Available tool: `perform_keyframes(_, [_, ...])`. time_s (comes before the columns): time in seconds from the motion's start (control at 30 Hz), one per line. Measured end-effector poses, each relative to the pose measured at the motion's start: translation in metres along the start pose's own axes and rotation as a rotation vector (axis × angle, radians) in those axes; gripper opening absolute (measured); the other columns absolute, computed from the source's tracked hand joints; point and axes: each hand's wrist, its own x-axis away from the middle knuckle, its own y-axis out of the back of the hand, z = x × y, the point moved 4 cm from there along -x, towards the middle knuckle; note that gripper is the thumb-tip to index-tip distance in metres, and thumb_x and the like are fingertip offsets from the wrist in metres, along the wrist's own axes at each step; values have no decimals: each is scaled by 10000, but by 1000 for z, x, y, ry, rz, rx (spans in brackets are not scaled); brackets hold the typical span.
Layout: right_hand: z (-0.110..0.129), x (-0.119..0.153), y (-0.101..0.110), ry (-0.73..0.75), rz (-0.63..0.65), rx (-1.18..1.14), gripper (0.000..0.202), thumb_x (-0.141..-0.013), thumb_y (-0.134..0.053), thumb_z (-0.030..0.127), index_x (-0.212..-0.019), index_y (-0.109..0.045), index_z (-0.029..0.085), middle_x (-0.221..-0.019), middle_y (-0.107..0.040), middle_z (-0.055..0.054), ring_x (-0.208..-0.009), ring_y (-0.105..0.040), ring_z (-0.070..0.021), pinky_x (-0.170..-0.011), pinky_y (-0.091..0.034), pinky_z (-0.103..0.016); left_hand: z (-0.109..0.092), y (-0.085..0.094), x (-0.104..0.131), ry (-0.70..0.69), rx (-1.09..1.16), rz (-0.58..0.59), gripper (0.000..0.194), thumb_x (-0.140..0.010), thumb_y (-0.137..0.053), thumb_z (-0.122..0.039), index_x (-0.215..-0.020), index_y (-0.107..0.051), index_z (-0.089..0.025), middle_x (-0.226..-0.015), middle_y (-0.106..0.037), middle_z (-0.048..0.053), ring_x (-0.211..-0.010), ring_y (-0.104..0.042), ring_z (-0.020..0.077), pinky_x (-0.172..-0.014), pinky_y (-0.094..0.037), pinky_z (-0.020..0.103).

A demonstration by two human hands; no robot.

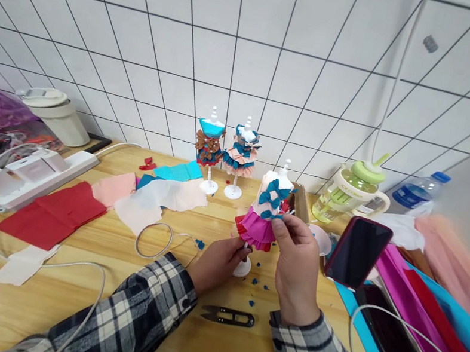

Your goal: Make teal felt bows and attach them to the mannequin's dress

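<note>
A miniature dress form wears a pale top with blue bows down its front and a ruffled magenta skirt with red showing beneath. My left hand is closed around its stand pole, just under the skirt, above the white round base. At the waist, the thumb and fingers of my right hand pinch the edge of a small blue fabric piece. Black thread snips lie on the table between my forearms. Blue scraps are scattered near the base.
Two other dressed mini forms stand by the tiled wall. Fabric pieces, a tape roll and a power strip lie left. Rightward are a green-lidded cup, a propped phone, another phone and folded cloth.
</note>
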Motion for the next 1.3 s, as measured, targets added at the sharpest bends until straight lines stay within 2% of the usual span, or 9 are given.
perform_keyframes(0.23, [-4,-3,-2,-54,18,9,297,-656,-750,376,-850,-672,166,-694,-596,10,-654,-532,-113,-572,-430,-236,-1,-1,2,10,-14,-11,260,-931,-396,-343,-858,-599,-197,-802,-696,15,-712,-617,158,-627,-389,232])
perform_keyframes(0.5, [-8,-5,-1,-73,-23,-3,314,-652,-756,373,-869,-666,165,-699,-591,13,-647,-524,-110,-577,-428,-240,0,0,4,5,-28,-18,273,-931,-400,-359,-848,-604,-198,-811,-701,11,-721,-623,154,-626,-395,227])
perform_keyframes(0.77, [-8,-5,1,-24,-38,29,294,-672,-737,376,-851,-622,172,-661,-543,37,-623,-505,-99,-571,-404,-228,4,-1,4,31,-100,-18,293,-926,-394,-388,-885,-626,-214,-846,-707,14,-759,-630,170,-634,-390,233])
perform_keyframes(1.07, [-3,-7,0,55,-45,7,315,-706,-707,322,-906,-497,199,-730,-520,47,-615,-482,-78,-586,-409,-205,4,0,4,13,-216,-7,295,-924,-402,-381,-894,-650,-223,-840,-706,24,-776,-634,192,-622,-358,247])
perform_keyframes(1.3, [-2,-1,-2,76,66,66,337,-703,-722,326,-940,-518,201,-826,-548,19,-662,-476,-96,-626,-411,-230,13,5,0,65,-190,-98,289,-930,-409,-367,-981,-659,-232,-904,-719,33,-806,-640,198,-647,-385,252])
